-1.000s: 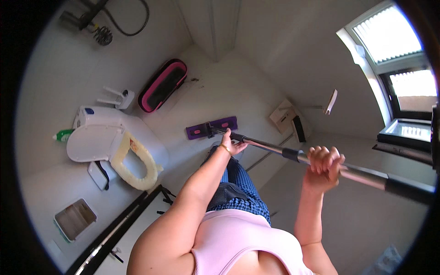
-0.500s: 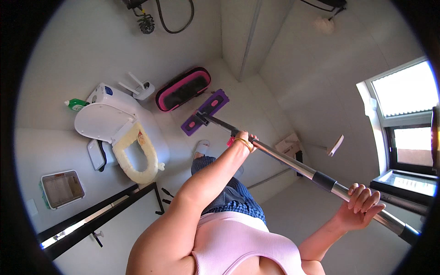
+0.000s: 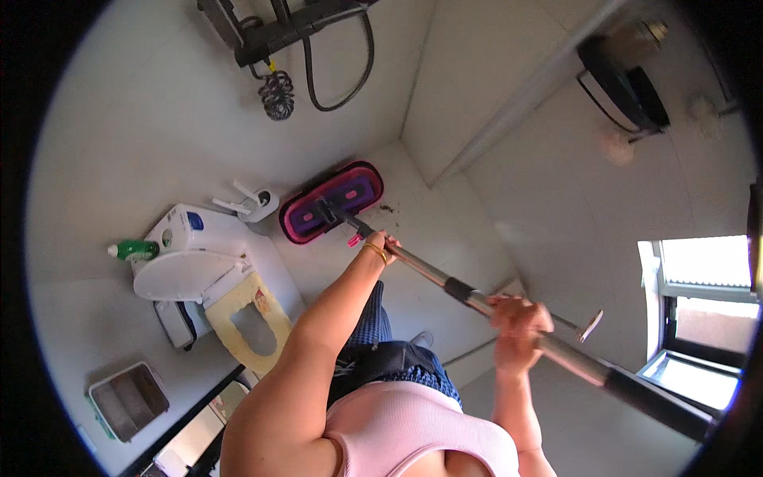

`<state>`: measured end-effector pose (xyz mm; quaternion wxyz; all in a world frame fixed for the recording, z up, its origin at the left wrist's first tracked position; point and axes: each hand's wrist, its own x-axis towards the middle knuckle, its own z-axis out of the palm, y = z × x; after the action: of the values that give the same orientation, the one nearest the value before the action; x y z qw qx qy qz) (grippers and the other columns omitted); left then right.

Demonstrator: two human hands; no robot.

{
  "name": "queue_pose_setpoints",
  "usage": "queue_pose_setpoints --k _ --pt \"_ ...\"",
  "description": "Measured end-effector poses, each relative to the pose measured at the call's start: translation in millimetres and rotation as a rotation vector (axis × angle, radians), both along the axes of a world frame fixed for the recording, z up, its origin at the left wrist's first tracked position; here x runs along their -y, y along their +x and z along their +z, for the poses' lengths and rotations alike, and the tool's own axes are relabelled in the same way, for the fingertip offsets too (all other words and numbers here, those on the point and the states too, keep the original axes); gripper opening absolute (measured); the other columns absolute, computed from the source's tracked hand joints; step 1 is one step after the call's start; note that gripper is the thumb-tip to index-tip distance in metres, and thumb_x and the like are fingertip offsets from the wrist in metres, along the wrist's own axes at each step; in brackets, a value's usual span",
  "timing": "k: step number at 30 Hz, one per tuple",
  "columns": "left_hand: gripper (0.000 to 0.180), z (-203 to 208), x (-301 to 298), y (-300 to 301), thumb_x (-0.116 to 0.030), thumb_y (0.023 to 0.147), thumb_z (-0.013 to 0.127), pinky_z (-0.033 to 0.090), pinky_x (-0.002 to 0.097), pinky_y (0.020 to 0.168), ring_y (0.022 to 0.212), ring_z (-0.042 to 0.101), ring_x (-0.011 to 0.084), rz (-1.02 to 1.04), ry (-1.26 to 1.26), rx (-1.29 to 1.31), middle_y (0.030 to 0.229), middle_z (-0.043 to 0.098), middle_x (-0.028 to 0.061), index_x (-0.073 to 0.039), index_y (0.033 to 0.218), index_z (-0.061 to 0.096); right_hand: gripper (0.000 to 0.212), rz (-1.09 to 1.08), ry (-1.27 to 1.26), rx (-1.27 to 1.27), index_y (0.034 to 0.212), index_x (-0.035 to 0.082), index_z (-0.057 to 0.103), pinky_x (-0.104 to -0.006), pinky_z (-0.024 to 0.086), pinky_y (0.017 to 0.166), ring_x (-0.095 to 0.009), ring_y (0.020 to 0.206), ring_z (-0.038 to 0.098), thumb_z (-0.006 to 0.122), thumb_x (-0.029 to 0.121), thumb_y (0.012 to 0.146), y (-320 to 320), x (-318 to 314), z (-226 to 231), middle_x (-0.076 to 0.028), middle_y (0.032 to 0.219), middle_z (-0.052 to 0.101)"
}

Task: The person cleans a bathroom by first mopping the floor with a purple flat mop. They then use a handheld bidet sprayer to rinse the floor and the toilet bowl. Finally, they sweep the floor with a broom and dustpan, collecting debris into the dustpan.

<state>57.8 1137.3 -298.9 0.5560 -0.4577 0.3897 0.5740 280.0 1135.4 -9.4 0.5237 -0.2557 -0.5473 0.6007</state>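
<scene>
My left hand [image 3: 383, 246], with a gold bracelet at the wrist, is closed round the lower part of the flat mop's silver pole [image 3: 421, 266]. Higher up, my right hand [image 3: 520, 326] grips the same pole, a little blurred. The pole slants from the lower right up to the purple mop head [image 3: 340, 195], whose top has pink patches. That head lies inside the long oval black-and-pink bucket [image 3: 377, 181] on the floor by the wall. Just beyond my left hand, a small pink part [image 3: 354, 239] sits by the pole. Whether the bucket holds water is hidden.
Left of me stands a white toilet with its lid [image 3: 187, 274] raised and a yellow seat cover [image 3: 238, 314]. A toilet brush holder [image 3: 260, 207], a green bottle [image 3: 135, 250] and a wall basket [image 3: 129, 401] are nearby. Dark debris [image 3: 387, 209] lies beside the bucket. Window [image 3: 703, 310] at right.
The mop head has moved from the floor beside the bucket into it. Both hands have moved leftward with the pole, and my right hand's fingers have wrapped round it. The view has shifted.
</scene>
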Motion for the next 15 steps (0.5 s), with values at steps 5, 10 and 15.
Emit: queue_pose_setpoints --k 5,10,15 --pt "0.018 -71 -17 -47 -0.016 0.083 0.040 0.038 0.0294 0.039 0.041 0.036 0.0149 -0.028 -0.022 -0.010 0.051 0.035 0.0024 -0.007 0.070 0.033 0.032 0.008 -0.163 0.090 0.059 0.008 0.037 -0.0378 0.039 0.074 -0.014 0.051 0.041 0.047 0.025 0.084 -78 -22 -26 -0.002 0.051 0.039" --pt "0.013 -95 -43 -50 -0.014 0.081 0.040 0.039 0.0298 0.037 0.039 0.038 0.0153 -0.044 -0.056 0.022 0.051 0.037 0.0041 -0.008 0.072 0.034 0.031 -0.011 -0.210 0.171 0.059 0.008 0.035 -0.0382 0.038 0.076 -0.014 0.051 0.040 0.046 0.022 0.084 -96 -45 -43 -0.002 0.051 0.038" --pt "0.014 -144 -16 -83 -0.012 0.078 0.039 0.037 0.0263 0.037 0.038 0.036 0.0152 -0.147 -0.212 -0.120 0.050 0.037 0.0025 -0.008 0.065 0.036 0.030 0.063 -0.240 0.176 0.059 0.008 0.036 -0.0394 0.038 0.077 -0.015 0.053 0.043 0.048 0.020 0.084 -104 -36 -35 -0.002 0.052 0.039"
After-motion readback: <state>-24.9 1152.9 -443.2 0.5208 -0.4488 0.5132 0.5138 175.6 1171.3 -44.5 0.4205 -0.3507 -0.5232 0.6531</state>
